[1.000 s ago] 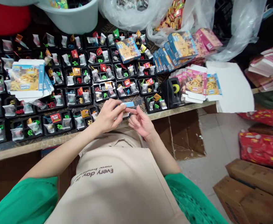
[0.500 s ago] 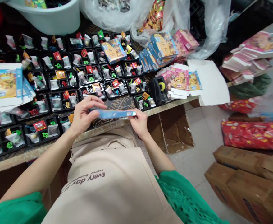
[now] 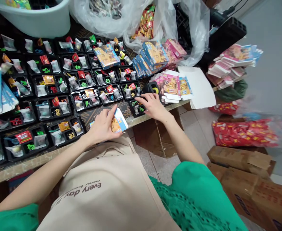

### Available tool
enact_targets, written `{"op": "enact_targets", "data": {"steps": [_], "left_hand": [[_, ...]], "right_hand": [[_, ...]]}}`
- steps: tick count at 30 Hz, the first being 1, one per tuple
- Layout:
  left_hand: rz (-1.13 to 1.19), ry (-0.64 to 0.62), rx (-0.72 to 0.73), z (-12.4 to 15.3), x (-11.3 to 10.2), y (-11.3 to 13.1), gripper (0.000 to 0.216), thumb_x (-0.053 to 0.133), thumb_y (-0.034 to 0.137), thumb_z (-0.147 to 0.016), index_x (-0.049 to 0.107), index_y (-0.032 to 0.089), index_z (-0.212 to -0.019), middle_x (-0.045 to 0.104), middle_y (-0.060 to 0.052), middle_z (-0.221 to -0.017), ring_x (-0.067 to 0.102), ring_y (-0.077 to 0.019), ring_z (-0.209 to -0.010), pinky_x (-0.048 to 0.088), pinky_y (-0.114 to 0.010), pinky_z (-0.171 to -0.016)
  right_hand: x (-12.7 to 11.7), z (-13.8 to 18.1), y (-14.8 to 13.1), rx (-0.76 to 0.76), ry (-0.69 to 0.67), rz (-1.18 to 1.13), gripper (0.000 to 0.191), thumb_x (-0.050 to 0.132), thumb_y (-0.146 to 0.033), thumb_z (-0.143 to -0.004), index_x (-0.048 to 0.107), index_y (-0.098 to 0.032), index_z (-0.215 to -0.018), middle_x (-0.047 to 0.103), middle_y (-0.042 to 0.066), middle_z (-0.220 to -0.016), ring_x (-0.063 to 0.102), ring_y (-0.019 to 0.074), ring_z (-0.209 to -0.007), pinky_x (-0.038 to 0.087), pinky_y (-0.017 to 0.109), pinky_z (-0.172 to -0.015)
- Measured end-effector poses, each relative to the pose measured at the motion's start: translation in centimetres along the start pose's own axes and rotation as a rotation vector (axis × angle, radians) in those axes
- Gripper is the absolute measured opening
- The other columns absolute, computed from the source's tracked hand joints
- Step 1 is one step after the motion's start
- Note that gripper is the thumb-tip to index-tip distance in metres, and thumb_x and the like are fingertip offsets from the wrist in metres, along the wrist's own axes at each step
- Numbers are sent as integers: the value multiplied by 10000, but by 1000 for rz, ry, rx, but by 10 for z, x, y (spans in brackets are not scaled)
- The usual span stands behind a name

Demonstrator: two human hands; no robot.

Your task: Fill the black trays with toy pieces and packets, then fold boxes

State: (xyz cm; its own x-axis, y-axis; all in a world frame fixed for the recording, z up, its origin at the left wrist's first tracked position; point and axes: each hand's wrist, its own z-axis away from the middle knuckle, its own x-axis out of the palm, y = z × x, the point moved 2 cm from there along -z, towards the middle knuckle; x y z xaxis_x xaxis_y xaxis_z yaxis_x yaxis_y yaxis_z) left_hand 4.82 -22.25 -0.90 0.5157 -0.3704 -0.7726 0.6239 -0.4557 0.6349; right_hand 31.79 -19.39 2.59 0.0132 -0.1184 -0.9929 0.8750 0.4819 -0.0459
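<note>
At the table's front edge, my left hand (image 3: 104,124) grips a small blue-and-yellow printed carton (image 3: 118,122). The carton's white end flap faces right, and the hand covers most of the rest. My right hand (image 3: 153,106) is off the carton, its fingers spread over a black compartment tray (image 3: 134,110) beside the black tape dispenser (image 3: 152,88). Small sachets and green plastic pieces lie in that tray. I cannot tell whether the fingertips touch it.
Rows of similar filled trays (image 3: 54,107) cover the table leftward. Blue cartons (image 3: 152,56) and flat pink cartons (image 3: 169,84) stand right of them. Plastic bags (image 3: 107,27) and a pale tub (image 3: 39,22) sit behind. Cardboard boxes (image 3: 246,189) lie on the floor at right.
My right hand has let go of the carton and moved right and away from me to the tray. My left hand has turned the carton and lowered it toward the table edge.
</note>
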Motion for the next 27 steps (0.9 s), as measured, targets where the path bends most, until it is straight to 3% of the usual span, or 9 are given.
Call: {"op": "enact_targets", "data": {"steps": [5,12,16,23,27], "left_hand": [[-90,39,-20,-4,1,0,1181,746,666,-640,187,216,-1577,491,-124,-1144,507,-356,-1071,421,-499,-903],[-159,91,-4,-8,-2,0,979,753,543,-634,363,162,-1448,538,-145,-1144,530,-367,-1093,400,-488,-941],[-119,125,-3,-8,-10,1,966,761,466,-628,322,161,-1433,563,-170,-1208,545,-378,-1141,399,-495,-967],[-14,178,-5,-8,-10,-1,1019,775,419,-622,251,166,-1459,507,-196,-1334,540,-375,-1188,404,-515,-1009],[20,236,37,-7,-9,-3,1064,801,450,-612,250,179,-1481,390,-222,-1442,410,-397,-1329,375,-536,-1053]], "right_hand": [[15,-12,34,-79,-234,91,853,690,-121,-703,384,-227,-1492,544,157,-1286,472,339,-1167,338,469,-961],[26,-26,36,-150,-276,109,969,726,-164,-691,286,-246,-1551,517,170,-1315,476,348,-1189,347,459,-952],[23,-25,39,-168,-288,4,990,728,-173,-684,265,-235,-1556,504,163,-1350,468,334,-1205,353,443,-953],[-16,-28,4,-219,-109,-120,978,732,-305,-725,237,-276,-1567,507,137,-1301,455,337,-1148,318,459,-965],[-33,-35,-26,-305,-68,-143,953,718,-338,-745,237,-278,-1566,507,134,-1284,438,339,-1147,294,475,-973]]}}
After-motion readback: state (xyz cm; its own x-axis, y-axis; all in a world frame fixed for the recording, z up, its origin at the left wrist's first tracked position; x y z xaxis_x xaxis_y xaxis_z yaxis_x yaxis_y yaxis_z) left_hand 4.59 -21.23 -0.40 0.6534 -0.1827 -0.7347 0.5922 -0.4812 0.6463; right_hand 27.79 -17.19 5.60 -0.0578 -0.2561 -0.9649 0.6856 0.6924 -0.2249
